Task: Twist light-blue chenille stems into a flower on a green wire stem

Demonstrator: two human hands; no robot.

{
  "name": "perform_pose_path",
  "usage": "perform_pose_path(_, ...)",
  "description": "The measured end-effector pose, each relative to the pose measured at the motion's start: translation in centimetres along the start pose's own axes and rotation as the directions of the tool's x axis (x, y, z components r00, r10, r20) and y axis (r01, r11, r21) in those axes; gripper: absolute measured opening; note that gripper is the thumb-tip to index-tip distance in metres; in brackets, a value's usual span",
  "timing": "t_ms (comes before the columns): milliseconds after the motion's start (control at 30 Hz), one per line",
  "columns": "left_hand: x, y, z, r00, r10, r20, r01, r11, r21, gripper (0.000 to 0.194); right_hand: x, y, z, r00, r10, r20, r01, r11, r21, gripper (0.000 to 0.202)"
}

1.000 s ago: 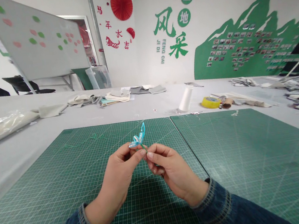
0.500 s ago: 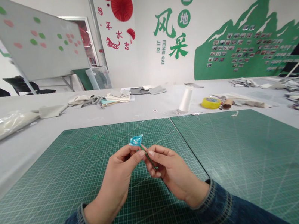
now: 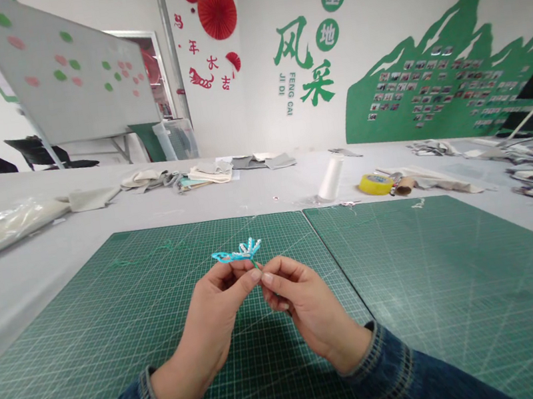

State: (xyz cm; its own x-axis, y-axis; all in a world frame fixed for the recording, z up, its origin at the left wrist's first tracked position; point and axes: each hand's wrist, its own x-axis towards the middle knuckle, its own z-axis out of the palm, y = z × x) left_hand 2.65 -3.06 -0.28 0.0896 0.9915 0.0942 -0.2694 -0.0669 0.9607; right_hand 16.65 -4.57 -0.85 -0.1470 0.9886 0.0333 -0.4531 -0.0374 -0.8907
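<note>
A small blue and white flower (image 3: 239,252), which looks beaded, rises above my fingertips on a thin green stem (image 3: 255,264). My left hand (image 3: 216,298) pinches the stem just under the flower, thumb against fingers. Close beside it, my right hand (image 3: 307,297) also has thumb and forefinger pressed together on the stem. The stem's lower end is hidden by the right fingers. Both hands are held over a green cutting mat (image 3: 193,346).
A second cutting mat (image 3: 459,263) adjoins on the right. Behind stand a white thread cone (image 3: 331,179) and a yellow tape roll (image 3: 375,184). Fabric scraps (image 3: 211,172) lie along the table's back, and a plastic-wrapped bundle (image 3: 8,227) lies left. Green thread (image 3: 167,245) rests on the mat.
The flower has turned, so its blue part now points left and white-tipped strands fan upward. Less of the green stem shows between my hands, which have barely moved.
</note>
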Motion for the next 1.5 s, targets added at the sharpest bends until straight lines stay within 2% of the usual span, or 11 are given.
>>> perform_pose_path(133,0.04,-0.10,-0.31,0.997,0.027,0.066,-0.027,1.000,0.013,0.009,-0.09,-0.01,0.08,1.000,0.020,0.018,-0.021,1.000,0.023,0.018)
perform_pose_path(367,0.04,0.12,-0.49,0.990,0.015,0.140,-0.014,1.000,-0.010,0.008,-0.15,-0.30,-0.03,0.983,0.131,0.126,-0.143,0.986,0.090,0.020)
perform_pose_path(667,-0.03,0.16,-0.30,0.992,0.057,0.109,-0.070,0.991,0.113,0.009,-0.10,-0.26,-0.06,0.995,0.062,0.075,-0.065,0.997,0.044,0.023)
perform_pose_path(867,0.27,0.12,-0.73,0.989,0.107,0.099,-0.130,0.957,0.258,0.010,-0.14,-0.16,-0.15,0.999,0.000,0.038,0.000,1.000,0.001,0.019)
perform_pose_path(1067,0.37,0.14,-1.07,0.987,0.148,0.063,-0.161,0.920,0.358,0.011,0.01,-0.18,-0.17,1.000,-0.011,0.016,0.012,1.000,-0.018,0.019)
perform_pose_path(1167,0.24,0.07,-1.01,0.988,0.156,0.013,-0.152,0.935,0.320,0.011,-0.05,-0.11,-0.05,1.000,-0.019,0.019,0.020,0.999,-0.034,0.019)
perform_pose_path(1300,0.10,0.15,-0.80,0.992,0.125,0.012,-0.124,0.958,0.257,0.011,-0.19,-0.06,0.09,1.000,-0.017,0.017,0.017,1.000,-0.025,0.019)
perform_pose_path(1500,0.06,0.84,-0.58,0.993,0.098,0.058,-0.106,0.982,0.157,0.008,-0.21,-0.37,0.07,0.989,0.108,0.104,-0.116,0.991,0.072,0.022)
